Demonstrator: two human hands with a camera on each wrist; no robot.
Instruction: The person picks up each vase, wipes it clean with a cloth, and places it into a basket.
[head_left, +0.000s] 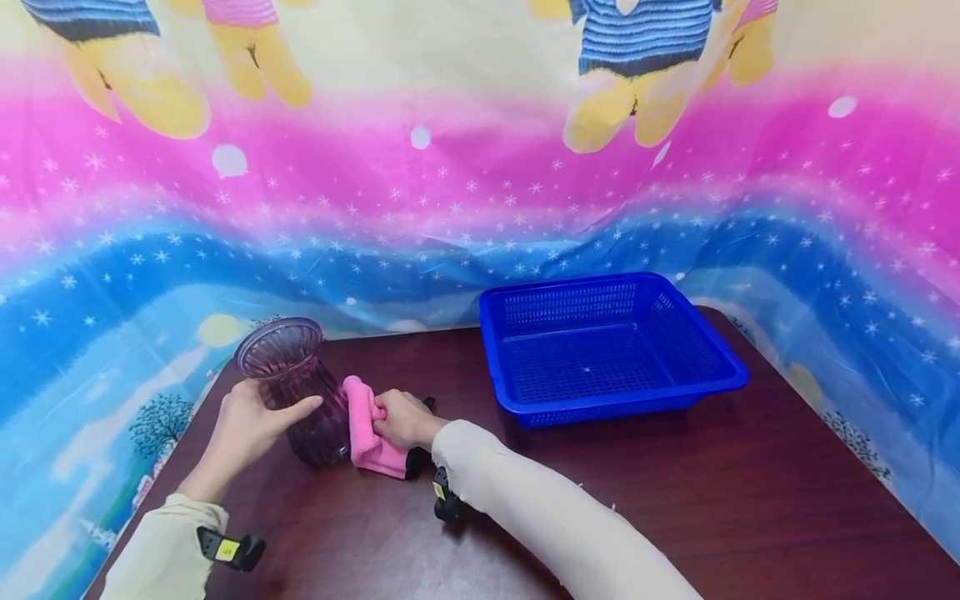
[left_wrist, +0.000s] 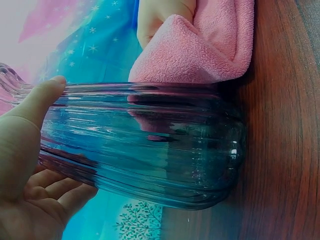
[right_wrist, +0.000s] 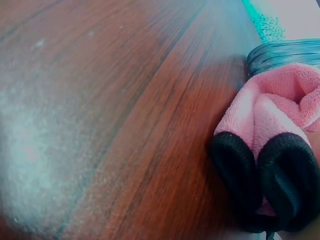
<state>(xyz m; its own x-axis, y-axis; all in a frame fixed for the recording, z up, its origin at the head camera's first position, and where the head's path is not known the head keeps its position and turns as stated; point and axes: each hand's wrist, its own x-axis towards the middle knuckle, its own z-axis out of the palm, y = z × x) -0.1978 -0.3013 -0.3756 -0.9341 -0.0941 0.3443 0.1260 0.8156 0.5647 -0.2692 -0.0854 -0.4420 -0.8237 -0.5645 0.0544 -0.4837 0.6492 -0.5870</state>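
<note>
A purple, ribbed glass vase [head_left: 324, 429] with a flared rim stands slightly tilted at the left of the table. My left hand [head_left: 251, 429] grips it below the rim, thumb on the near side and fingers curled round the far side in the left wrist view. Bunched in my right hand [head_left: 405, 418] is a pink cloth [head_left: 367, 433] with a black edge. The cloth lies against the vase's right side, as the left wrist view also shows with the fuzzy pink cloth [left_wrist: 185, 55]. Folds of it cover part of the right fingers.
A blue perforated plastic basket [head_left: 615, 408] sits at the back right of the dark wooden table [head_left: 675, 508]. A printed fabric backdrop [head_left: 450, 192] hangs behind and along both sides. Black straps with small devices [head_left: 232, 550] are worn on both wrists.
</note>
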